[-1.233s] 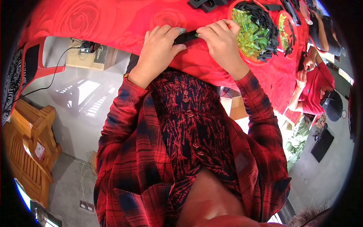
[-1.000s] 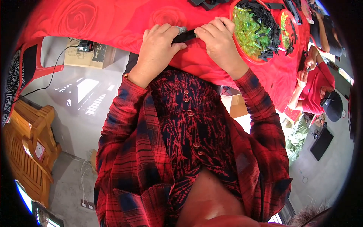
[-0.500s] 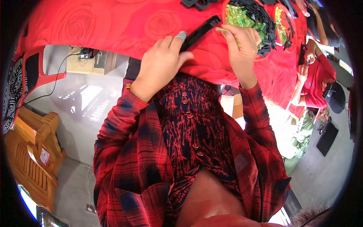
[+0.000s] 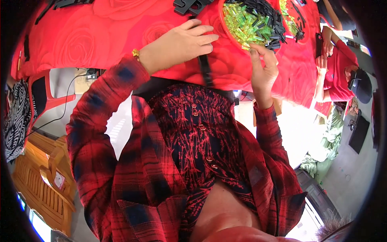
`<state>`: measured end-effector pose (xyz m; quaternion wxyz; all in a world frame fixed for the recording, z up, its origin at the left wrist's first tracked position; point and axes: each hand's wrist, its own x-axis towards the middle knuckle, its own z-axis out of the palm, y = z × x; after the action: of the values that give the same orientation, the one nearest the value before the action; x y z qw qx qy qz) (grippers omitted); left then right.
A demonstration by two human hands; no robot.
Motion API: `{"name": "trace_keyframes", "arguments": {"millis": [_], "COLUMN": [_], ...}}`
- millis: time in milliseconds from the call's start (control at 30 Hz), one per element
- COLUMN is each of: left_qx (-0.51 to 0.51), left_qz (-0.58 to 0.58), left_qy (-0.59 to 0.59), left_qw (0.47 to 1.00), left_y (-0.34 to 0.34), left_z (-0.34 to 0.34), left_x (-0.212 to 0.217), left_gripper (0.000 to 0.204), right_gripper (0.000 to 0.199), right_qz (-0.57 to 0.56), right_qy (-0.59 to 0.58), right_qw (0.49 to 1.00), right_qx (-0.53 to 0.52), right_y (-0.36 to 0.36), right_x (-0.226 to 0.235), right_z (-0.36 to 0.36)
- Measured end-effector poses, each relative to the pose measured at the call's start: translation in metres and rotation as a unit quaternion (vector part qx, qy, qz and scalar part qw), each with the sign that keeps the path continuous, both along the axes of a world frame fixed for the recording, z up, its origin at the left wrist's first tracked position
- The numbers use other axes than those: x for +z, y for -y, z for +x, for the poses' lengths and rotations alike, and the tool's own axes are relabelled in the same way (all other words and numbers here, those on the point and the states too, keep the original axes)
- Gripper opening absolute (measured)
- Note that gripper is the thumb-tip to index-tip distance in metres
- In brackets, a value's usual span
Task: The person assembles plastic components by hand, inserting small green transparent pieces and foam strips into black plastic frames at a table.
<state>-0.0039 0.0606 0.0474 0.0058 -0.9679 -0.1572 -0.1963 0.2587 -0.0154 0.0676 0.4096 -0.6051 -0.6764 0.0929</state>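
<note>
My left hand (image 4: 181, 43) lies flat on the red tablecloth (image 4: 92, 36), its fingers pressing down the upper end of a narrow black strip (image 4: 206, 72) that runs to the table edge. My right hand (image 4: 264, 68) is raised at the rim of a red bowl (image 4: 223, 18) filled with translucent green pieces (image 4: 246, 24) and thin black strips (image 4: 266, 12). Its curled fingertips touch the nearest green pieces; whether they pinch one is hidden.
A second bowl (image 4: 292, 20) of green and black parts stands farther right. Flat black parts (image 4: 192, 5) lie at the table's far side. Another person in red (image 4: 338, 68) sits at the right. A red chair (image 4: 40, 92) and wooden furniture (image 4: 36, 181) stand to my left.
Both hands held the black strip at the table edge. The right hand has let go and reached up to the bowl of green pieces; the left hand now flattens the strip on the cloth.
</note>
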Motion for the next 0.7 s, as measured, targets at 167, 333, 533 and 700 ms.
{"name": "trace_keyframes", "arguments": {"millis": [167,333,533,700], "left_qx": [0.071,0.275,0.388,0.410], "left_qz": [-0.047,-0.141,-0.187,-0.219], "left_qy": [-0.036,0.088,0.158,0.174], "left_qw": [0.996,0.947,0.889,0.868], "left_y": [0.038,0.068,0.079,0.080], "left_z": [-0.002,-0.011,0.001,-0.001], "left_x": [0.015,-0.006,-0.012,-0.012], "left_gripper": [0.025,0.034,0.031,0.031], "right_gripper": [0.007,0.012,0.006,0.007], "right_qz": [-0.045,-0.052,0.013,-0.015], "right_qy": [-0.110,-0.127,0.089,0.129], "right_qw": [0.992,0.990,0.985,0.975], "right_qx": [-0.053,0.037,0.149,0.182], "right_y": [0.001,-0.007,-0.023,-0.027], "right_x": [0.010,0.006,-0.011,-0.020], "right_z": [-0.003,-0.026,-0.060,-0.073]}}
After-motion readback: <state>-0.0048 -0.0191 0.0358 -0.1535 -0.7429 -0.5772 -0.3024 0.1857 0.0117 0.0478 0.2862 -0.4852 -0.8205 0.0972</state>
